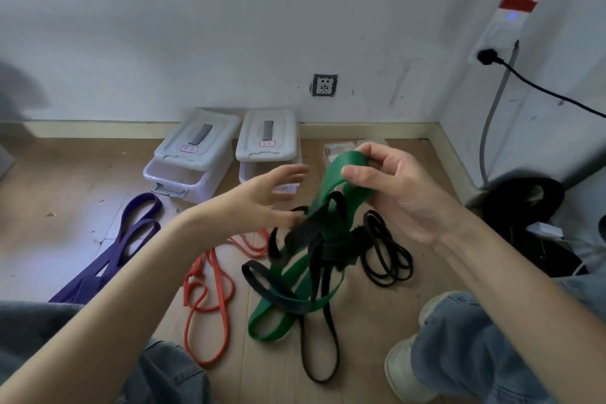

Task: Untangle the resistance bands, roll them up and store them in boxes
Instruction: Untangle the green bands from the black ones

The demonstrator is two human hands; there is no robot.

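My right-hand fingers (367,154) curl over the top loop of the wide green rubber resistance band (296,298), thumb pressing it from the near side, so the right hand (396,193) is grasping the band and holding it up off the floor. The left hand (265,197) has its fingers spread and straight, holding nothing; the fingertips reach toward the knot, and motion blur keeps me from telling whether they touch it.

Below the grip, a flat black resistance band (319,338) is wound tight around the green one mid-length, and both trail down onto the wooden floor (367,321) between my knees. Just right of the knot lies a thin black band in loose coils (387,256). Left of it a thin orange-red rubber band (206,302) sprawls on the floor, and further left a wide purple band (131,236) lies stretched out, folded on itself.

Far against the wall stand two translucent white plastic storage boxes, the left box (183,170) with its lid pushed back, the right box (267,144) beside it; I see nothing inside either.

As I judge it, the job is barely begun: the green and black are not yet freed, nothing is rolled, nothing boxed.
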